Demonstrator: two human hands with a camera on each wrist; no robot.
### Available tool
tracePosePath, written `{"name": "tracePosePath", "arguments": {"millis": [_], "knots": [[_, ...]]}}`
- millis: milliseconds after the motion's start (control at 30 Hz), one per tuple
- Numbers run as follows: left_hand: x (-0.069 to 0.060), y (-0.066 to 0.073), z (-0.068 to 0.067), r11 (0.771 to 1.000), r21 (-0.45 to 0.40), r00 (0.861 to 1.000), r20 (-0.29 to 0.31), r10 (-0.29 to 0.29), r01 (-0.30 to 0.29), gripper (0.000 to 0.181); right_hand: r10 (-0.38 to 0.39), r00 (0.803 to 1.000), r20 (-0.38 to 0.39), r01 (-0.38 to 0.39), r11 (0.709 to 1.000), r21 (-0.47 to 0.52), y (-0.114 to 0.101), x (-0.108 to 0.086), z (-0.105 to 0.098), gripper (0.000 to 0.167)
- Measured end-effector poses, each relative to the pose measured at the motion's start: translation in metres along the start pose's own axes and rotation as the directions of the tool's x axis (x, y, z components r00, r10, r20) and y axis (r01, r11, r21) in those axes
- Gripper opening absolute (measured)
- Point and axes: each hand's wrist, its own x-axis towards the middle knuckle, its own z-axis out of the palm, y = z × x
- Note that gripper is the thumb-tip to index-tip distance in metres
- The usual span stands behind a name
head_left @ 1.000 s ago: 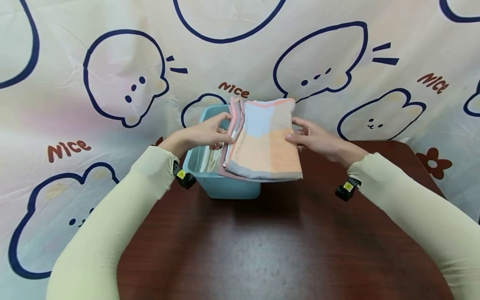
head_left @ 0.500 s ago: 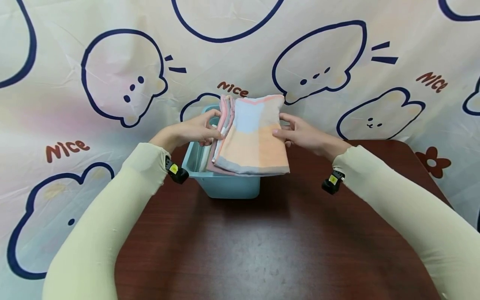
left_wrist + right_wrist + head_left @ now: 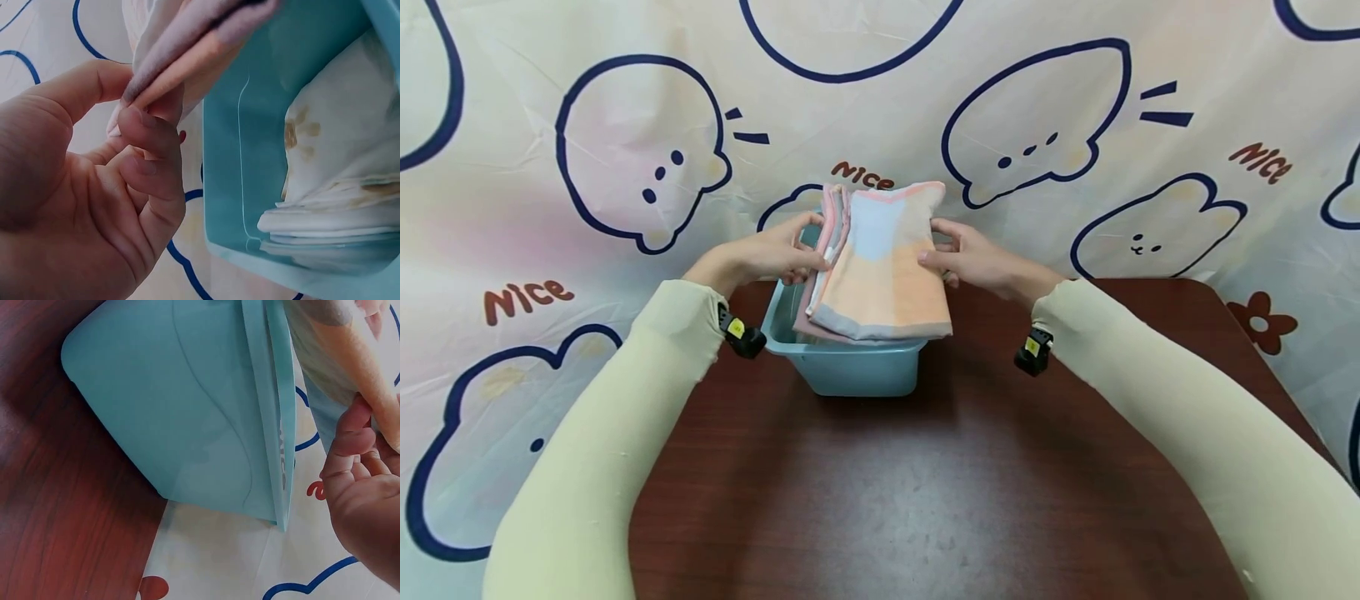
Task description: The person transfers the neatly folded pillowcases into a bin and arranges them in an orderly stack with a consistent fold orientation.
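Observation:
A folded cloth (image 3: 887,275) in peach, pale blue and grey, with pink edges, is held up over a blue plastic bin (image 3: 865,371). My left hand (image 3: 767,254) pinches its folded left edge between thumb and fingers; the left wrist view shows the layers (image 3: 187,69) caught at the fingertips. At the opposite edge, my right hand (image 3: 981,258) pinches the cloth, thumb in front. Inside the bin, the left wrist view shows a folded white cloth (image 3: 344,144) with brown marks. The held cloth covers most of the bin's opening in the head view.
The bin stands on a dark reddish-brown table (image 3: 880,500). Behind it hangs a pale sheet (image 3: 820,117) with blue-outlined cartoon figures and brown lettering. Black cameras (image 3: 741,333) are strapped at both wrists.
Both hands have moved left and slightly up with the cloth between them, bringing it more directly over the bin. Both grips look the same.

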Motion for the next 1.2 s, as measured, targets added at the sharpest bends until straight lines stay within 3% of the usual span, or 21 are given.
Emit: {"name": "tracePosePath", "arguments": {"millis": [333, 733, 1200], "knots": [[0.001, -0.003, -0.007, 0.999, 0.001, 0.999, -0.025, -0.038, 0.038, 0.050, 0.008, 1.000, -0.004, -0.008, 1.000, 0.009, 0.000, 0.009, 0.005, 0.058], [0.000, 0.000, -0.017, 0.993, 0.090, 0.996, -0.057, -0.066, 0.071, 0.055, 0.027, 1.000, 0.000, -0.027, 0.999, -0.043, -0.008, 0.018, 0.016, 0.066], [0.003, -0.006, -0.018, 0.989, 0.116, 0.994, -0.057, -0.088, 0.094, 0.057, 0.031, 1.000, 0.003, -0.030, 0.986, -0.167, -0.002, 0.029, 0.025, 0.071]]}}
